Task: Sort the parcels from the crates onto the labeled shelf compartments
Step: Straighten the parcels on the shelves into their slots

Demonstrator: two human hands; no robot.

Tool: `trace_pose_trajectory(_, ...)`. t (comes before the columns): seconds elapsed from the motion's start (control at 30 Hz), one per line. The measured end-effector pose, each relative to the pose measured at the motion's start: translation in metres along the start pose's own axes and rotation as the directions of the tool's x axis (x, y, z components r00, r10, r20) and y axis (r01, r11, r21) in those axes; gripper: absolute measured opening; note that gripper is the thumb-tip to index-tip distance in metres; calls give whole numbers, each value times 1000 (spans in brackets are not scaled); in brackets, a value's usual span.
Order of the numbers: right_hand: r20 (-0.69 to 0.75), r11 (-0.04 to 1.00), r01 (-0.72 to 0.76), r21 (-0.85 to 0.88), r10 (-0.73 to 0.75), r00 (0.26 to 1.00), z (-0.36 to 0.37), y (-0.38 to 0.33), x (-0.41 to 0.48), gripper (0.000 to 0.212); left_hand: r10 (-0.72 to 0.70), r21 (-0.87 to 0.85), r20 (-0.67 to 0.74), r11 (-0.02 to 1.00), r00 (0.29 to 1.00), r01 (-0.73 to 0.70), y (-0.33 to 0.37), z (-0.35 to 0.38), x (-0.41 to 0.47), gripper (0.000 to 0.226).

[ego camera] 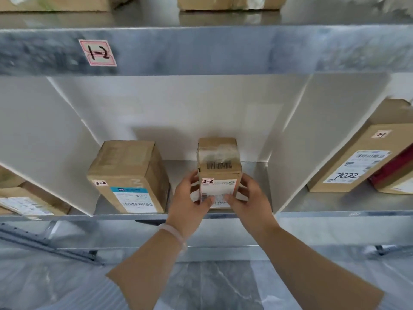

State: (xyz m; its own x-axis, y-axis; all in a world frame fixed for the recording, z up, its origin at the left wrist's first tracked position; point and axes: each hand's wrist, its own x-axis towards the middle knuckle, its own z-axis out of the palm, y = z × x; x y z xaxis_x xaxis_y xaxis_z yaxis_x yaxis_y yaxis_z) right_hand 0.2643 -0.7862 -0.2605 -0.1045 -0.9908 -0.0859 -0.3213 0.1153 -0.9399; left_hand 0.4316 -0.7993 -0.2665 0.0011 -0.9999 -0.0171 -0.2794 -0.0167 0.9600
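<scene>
Bright, even light. The metal beam [223, 50] shows mottled glare. Below the beam, the small box [220, 166] throws a soft shadow up-left on the back wall [178, 108]. Right of the beam, edges smear with blur; straight lines bow, and the floor [212, 285] beneath looks soft.

Grey marbled floor [212, 287] underfoot
</scene>
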Motion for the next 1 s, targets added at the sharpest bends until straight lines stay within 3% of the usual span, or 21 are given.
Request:
trace_pose_trajectory(0.27,-102,999,-40,37,44,994,-7,8,5,55,40,-3,85,999,996,-40,-4,17,19,65)
trace_pose_trajectory(0.7,-142,997,-43,68,53,989,-10,6,27,49,52,26,61,998,997,-54,-7,31,44,69)
trace_pose_trajectory(1.0,-112,985,-152,77,160,981,-4,26,-1,79,-9,75,31,997,999,6,-6,22,17,74)
